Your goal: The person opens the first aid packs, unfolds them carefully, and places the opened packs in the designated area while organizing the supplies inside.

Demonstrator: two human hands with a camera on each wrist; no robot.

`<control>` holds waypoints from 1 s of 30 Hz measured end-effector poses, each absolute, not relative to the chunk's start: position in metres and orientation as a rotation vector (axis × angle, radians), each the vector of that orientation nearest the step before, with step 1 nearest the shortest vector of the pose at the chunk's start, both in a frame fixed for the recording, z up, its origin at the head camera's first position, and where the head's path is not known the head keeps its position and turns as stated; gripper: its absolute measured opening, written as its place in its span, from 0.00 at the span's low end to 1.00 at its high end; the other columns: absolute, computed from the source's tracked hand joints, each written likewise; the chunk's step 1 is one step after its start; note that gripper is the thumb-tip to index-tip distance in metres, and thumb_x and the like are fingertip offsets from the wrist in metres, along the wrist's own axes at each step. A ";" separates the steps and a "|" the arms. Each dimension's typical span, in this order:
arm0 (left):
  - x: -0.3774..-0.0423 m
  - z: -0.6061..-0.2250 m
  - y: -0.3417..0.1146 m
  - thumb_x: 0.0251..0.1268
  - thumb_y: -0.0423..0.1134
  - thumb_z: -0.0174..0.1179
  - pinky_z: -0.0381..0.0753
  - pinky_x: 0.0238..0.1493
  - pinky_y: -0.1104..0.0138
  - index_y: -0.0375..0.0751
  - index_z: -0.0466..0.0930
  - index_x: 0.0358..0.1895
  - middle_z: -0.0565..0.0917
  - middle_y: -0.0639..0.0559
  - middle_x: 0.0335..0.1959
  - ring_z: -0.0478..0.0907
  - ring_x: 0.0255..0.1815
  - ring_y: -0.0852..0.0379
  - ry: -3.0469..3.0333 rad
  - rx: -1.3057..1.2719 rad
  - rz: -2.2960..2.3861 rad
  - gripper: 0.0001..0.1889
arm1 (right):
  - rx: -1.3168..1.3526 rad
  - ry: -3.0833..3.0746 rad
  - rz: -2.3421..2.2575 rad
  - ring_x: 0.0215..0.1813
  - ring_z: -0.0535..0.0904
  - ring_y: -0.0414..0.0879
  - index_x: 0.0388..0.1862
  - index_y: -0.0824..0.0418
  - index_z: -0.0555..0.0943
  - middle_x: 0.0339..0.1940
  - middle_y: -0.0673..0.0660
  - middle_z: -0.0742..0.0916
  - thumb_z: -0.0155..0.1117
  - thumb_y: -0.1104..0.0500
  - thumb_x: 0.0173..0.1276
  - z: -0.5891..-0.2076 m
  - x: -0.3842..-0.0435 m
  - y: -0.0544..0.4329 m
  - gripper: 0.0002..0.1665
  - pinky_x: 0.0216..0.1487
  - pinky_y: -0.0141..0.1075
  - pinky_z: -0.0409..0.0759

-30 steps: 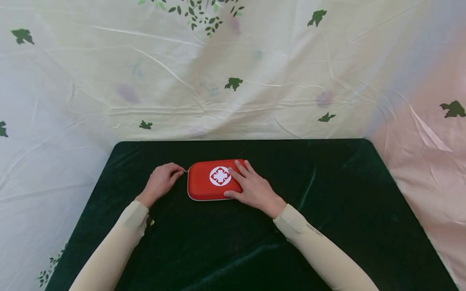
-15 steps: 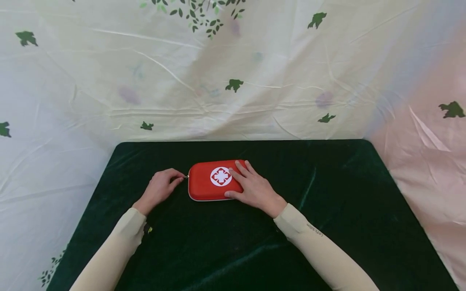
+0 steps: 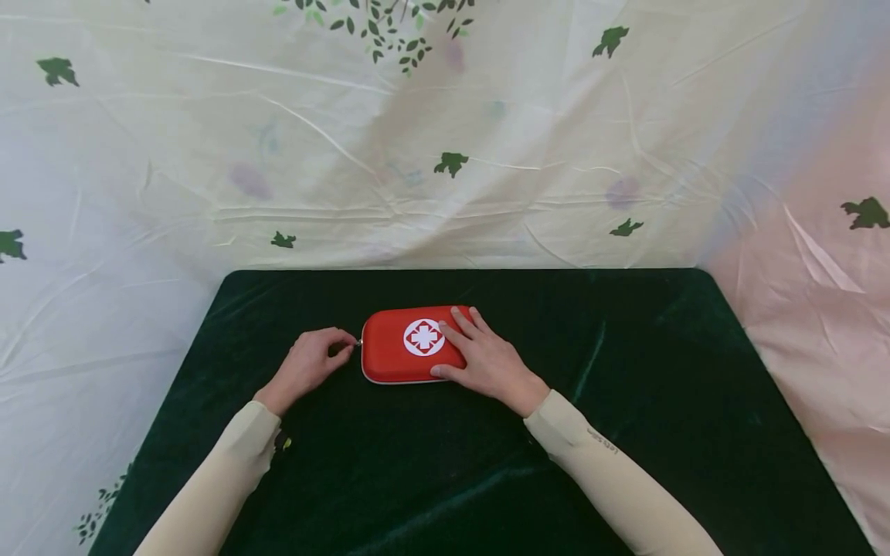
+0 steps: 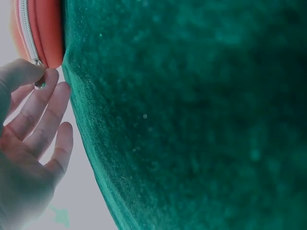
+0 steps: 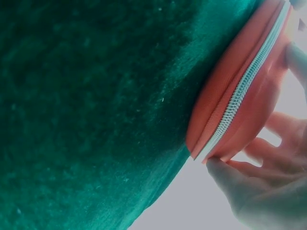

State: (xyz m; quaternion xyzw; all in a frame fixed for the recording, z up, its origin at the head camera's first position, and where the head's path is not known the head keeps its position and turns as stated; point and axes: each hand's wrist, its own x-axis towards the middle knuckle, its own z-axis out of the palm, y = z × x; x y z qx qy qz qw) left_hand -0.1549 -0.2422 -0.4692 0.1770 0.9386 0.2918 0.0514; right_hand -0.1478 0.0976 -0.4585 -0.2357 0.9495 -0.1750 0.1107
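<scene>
A red zippered first-aid case [image 3: 389,351] with a white cross emblem lies flat on the dark green cloth. At its left end my left hand [image 3: 306,363] pinches a small metal zipper pull [image 4: 39,85] between thumb and index finger, the other fingers loosely extended. My right hand [image 3: 490,359] rests on the case's right part with fingers spread over the lid and the thumb at the near edge. Silvery zipper teeth [image 5: 235,100] run closed along the near side in the right wrist view. The right hand covers the case's right end in the head view.
The green velvet cloth [image 3: 445,471] covers the table, with its far edge against a pale curtain [image 3: 528,139] printed with leaves and birds. Pinkish fabric [image 3: 813,293] hangs to the right.
My left hand has drawn the zipper pull a little nearer to me, from the far left corner towards the middle of the left end. The right hand stays in place on the lid.
</scene>
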 end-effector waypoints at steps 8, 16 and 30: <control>-0.151 -0.467 -0.241 0.69 0.37 0.66 0.80 0.35 0.63 0.43 0.86 0.52 0.85 0.54 0.37 0.77 0.27 0.61 2.834 0.530 0.860 0.11 | -0.701 2.783 -0.529 0.86 0.45 0.58 0.85 0.47 0.59 0.87 0.53 0.53 0.63 0.29 0.69 -0.457 -0.147 0.099 0.52 0.70 0.59 0.72; -0.147 -0.466 -0.240 0.68 0.37 0.66 0.80 0.36 0.64 0.44 0.86 0.49 0.86 0.54 0.36 0.77 0.29 0.61 2.831 0.514 0.856 0.09 | -0.704 2.781 -0.540 0.86 0.45 0.58 0.85 0.47 0.59 0.87 0.54 0.53 0.64 0.30 0.69 -0.458 -0.146 0.098 0.52 0.70 0.58 0.72; -0.139 -0.463 -0.237 0.66 0.38 0.67 0.80 0.38 0.63 0.47 0.86 0.45 0.83 0.58 0.33 0.78 0.30 0.62 2.820 0.493 0.819 0.07 | -0.691 2.772 -0.522 0.86 0.44 0.59 0.85 0.47 0.58 0.87 0.53 0.52 0.62 0.29 0.69 -0.458 -0.148 0.098 0.52 0.70 0.58 0.72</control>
